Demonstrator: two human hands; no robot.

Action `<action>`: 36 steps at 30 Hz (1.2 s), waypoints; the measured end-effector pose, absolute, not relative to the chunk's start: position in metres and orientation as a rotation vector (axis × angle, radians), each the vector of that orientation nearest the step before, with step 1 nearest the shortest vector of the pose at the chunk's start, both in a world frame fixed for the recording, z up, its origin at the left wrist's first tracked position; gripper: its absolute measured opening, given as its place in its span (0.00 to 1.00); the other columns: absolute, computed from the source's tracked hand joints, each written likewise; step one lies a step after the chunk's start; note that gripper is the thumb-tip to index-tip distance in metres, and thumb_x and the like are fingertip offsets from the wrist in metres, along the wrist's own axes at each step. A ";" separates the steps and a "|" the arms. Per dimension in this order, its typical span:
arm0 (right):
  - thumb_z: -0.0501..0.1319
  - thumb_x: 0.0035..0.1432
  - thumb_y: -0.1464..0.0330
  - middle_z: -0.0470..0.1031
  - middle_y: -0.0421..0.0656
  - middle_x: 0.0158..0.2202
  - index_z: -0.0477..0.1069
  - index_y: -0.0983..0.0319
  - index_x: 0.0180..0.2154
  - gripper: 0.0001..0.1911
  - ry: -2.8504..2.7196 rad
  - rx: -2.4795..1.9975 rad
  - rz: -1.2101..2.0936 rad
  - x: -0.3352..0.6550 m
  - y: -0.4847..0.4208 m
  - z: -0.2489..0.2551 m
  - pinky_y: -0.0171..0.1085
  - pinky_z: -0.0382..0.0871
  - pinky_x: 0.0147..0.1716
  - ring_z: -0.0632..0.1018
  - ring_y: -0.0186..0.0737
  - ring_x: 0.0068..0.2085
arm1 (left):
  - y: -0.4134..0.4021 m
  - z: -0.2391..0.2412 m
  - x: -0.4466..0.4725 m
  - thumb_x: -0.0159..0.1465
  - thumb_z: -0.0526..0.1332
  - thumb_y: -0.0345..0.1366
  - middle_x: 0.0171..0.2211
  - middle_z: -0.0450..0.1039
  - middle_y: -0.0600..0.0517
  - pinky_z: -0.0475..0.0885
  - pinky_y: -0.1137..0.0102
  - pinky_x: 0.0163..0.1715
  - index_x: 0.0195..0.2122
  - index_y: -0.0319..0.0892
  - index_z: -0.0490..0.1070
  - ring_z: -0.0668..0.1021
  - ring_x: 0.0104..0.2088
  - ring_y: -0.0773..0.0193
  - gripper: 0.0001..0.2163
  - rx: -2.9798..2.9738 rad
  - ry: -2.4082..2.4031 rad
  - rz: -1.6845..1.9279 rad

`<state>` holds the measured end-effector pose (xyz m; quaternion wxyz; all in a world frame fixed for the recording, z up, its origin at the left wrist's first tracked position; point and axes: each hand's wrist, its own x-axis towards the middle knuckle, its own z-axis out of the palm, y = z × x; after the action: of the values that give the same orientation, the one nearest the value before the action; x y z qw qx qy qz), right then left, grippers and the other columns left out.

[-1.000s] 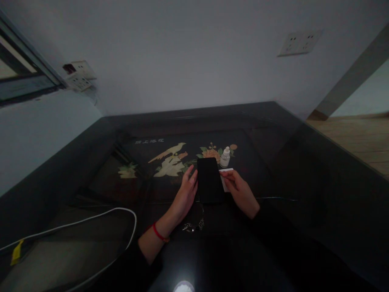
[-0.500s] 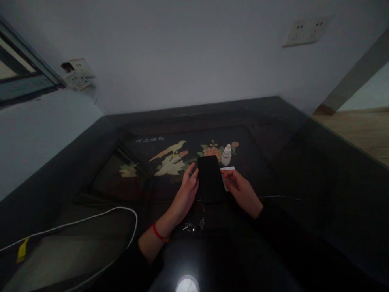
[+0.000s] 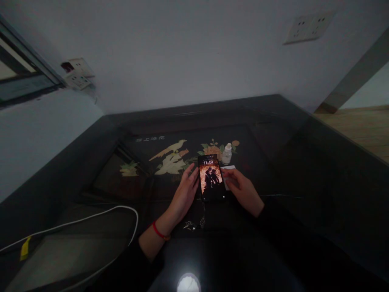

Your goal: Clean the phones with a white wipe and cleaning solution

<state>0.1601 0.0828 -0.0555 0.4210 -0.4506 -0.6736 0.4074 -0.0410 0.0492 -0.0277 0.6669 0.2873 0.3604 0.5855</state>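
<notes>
A black smartphone [image 3: 210, 180] lies between my two hands, its screen lit with a lock screen that reads 11:49. Along its left edge, my left hand [image 3: 186, 190] grips with fairly straight fingers; a red cord bracelet [image 3: 160, 232] circles that wrist. On the opposite edge, my right hand [image 3: 243, 190] has its bent fingers and thumb closed against the phone's side. A beaded charm strap [image 3: 194, 225] trails from the phone's lower end onto the dark tabletop. Partly under my right fingers is a white card or paper [image 3: 228, 167].
Just beyond the phone stands a small white-capped bottle [image 3: 226, 154]. A white cable [image 3: 121, 207] with a yellow tag [image 3: 25, 248] curves across the left. The dark table [image 3: 273, 121], with bird and flower decoration, meets a wall at the back.
The phone's screen has gone from black to lit, now showing the time and a picture. Both hands keep almost the same position on its edges.
</notes>
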 end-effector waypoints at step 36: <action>0.53 0.54 0.73 0.75 0.45 0.47 0.68 0.57 0.42 0.13 -1.828 -1.152 0.823 0.157 0.083 -0.053 0.47 0.66 0.54 0.74 0.45 0.53 | 0.051 -0.032 -0.041 0.63 0.56 0.38 0.64 0.60 0.44 0.57 0.61 0.64 0.59 0.45 0.59 0.63 0.64 0.59 0.22 0.958 1.014 1.262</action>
<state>0.1574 0.0825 -0.0530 0.4031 -0.4559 -0.7235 0.3259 -0.0411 0.0509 -0.0321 0.5893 0.4116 0.4355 0.5418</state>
